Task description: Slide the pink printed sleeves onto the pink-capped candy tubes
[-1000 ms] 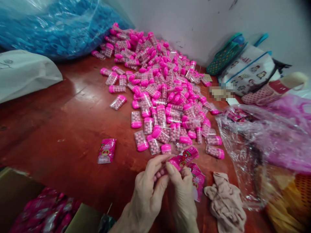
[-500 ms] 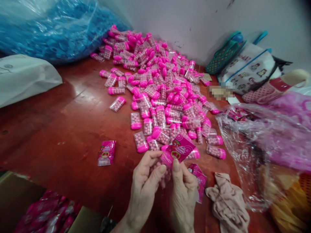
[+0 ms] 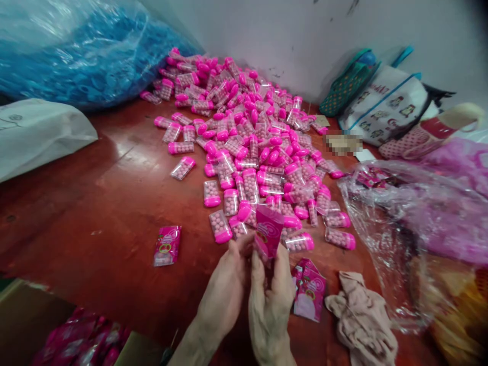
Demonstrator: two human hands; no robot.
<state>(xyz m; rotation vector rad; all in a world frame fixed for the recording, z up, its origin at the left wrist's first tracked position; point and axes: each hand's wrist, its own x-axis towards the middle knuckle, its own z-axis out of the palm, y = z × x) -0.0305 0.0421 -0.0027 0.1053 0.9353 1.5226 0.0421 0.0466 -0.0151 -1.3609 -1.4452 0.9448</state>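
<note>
Over the red table (image 3: 95, 208), lower centre, our right hand (image 3: 272, 300) pinches a pink sachet (image 3: 269, 231), likely to steady it, though we cannot tell if our left hand (image 3: 224, 290) grips

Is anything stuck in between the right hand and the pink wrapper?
Nothing visible: the right hand holds the pink wrapper directly, by its lower end, with the left hand close beside it.
</note>
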